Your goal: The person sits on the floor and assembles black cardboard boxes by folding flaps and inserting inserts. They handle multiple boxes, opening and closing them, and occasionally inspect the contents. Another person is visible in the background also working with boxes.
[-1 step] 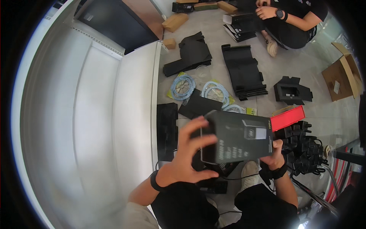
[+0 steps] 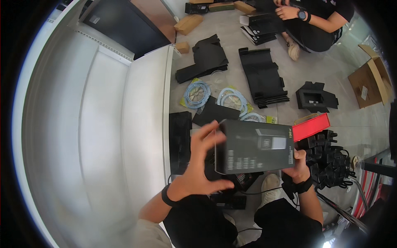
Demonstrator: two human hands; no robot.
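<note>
A dark grey printed cardboard box (image 2: 252, 146) with a device picture on its face is held up in front of me. Its lower right corner is in my right hand (image 2: 298, 167), thumb on the near face, other fingers mostly hidden. At the box's left end, my left hand (image 2: 200, 161) is open, thumb and fingers spread wide; whether the fingertips touch the box I cannot tell. Beneath the box, dark boxes (image 2: 229, 201) lie by my feet, partly covered. A red open tray or box lid (image 2: 311, 127) shows just beyond the right end.
Black power adapters (image 2: 326, 161) are heaped at the right. Beyond lie coiled pale blue cables (image 2: 197, 94), folded black card sheets (image 2: 264, 76) and a black box insert (image 2: 316, 98). White shelving (image 2: 147, 111) stands left, an open brown carton (image 2: 367, 84) right. Another person (image 2: 316, 25) crouches at the far right.
The box has turned slightly, so its printed face shows more squarely. My left hand's fingers have drawn back a little from over its left end.
</note>
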